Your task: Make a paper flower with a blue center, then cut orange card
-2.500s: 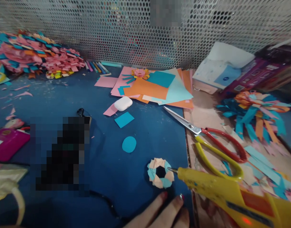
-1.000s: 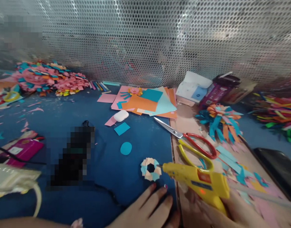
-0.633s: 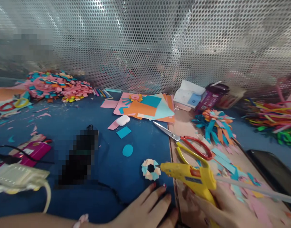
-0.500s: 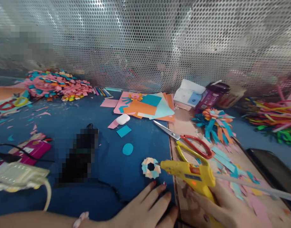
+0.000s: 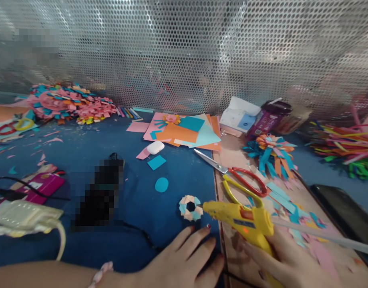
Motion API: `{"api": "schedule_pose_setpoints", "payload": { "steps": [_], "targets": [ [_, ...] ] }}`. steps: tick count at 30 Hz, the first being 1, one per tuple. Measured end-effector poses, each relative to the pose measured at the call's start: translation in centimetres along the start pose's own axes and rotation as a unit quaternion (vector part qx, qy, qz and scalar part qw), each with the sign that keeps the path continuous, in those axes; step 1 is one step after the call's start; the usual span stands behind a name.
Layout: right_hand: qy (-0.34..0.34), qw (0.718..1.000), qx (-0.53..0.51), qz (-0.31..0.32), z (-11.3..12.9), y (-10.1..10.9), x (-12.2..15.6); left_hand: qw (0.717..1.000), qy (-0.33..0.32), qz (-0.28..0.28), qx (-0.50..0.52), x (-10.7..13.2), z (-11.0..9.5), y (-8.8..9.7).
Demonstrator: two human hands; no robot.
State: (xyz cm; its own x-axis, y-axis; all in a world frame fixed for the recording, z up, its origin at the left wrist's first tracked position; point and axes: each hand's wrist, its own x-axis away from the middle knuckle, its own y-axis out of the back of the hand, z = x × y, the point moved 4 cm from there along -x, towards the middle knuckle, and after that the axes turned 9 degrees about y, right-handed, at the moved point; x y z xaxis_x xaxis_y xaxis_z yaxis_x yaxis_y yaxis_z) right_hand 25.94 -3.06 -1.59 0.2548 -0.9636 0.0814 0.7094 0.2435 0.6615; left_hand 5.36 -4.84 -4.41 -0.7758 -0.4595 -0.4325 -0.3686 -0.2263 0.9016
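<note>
Beside the paper ring [image 5: 183,208], a glue gun [image 5: 242,218] in hand

The paper ring lies on the table [image 5: 138,200]. Right of it, the right hand [image 5: 292,256] grips the glue gun; whether its tip touches is unclear. Nearer than the ring, the left hand [image 5: 180,256] rests loosely spread. Beyond the ring lies a blue circle [image 5: 161,185].

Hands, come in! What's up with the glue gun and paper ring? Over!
Right hand gripping glue gun; left hand spread near ring. Nozzle at ring's edge, touch unclear. Scissors close behind glue gun, maybe in the way.
</note>
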Motion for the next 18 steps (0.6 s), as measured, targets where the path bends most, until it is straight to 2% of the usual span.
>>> {"api": "schedule_pose_setpoints", "payload": {
  "steps": [4, 8, 11, 18],
  "targets": [
    [-0.008, 1.000, 0.000, 0.027, -0.38, 0.22, 0.28, 1.000, -0.005, 0.011, -0.004, 0.08, -0.04, -0.22],
    [0.018, 1.000, 0.001, -0.010, -0.60, 0.33, 0.43, 1.000, 0.012, -0.023, 0.014, -0.10, -0.03, -0.07],
    [0.028, 0.999, -0.001, -0.036, -0.20, 0.24, 0.30, 1.000, 0.009, -0.014, 0.013, -0.14, -0.09, -0.11],
    [0.043, 0.999, 0.001, -0.028, -0.43, -0.11, 0.44, 1.000, -0.004, 0.007, -0.001, -0.04, -0.04, -0.20]
  ]
}}
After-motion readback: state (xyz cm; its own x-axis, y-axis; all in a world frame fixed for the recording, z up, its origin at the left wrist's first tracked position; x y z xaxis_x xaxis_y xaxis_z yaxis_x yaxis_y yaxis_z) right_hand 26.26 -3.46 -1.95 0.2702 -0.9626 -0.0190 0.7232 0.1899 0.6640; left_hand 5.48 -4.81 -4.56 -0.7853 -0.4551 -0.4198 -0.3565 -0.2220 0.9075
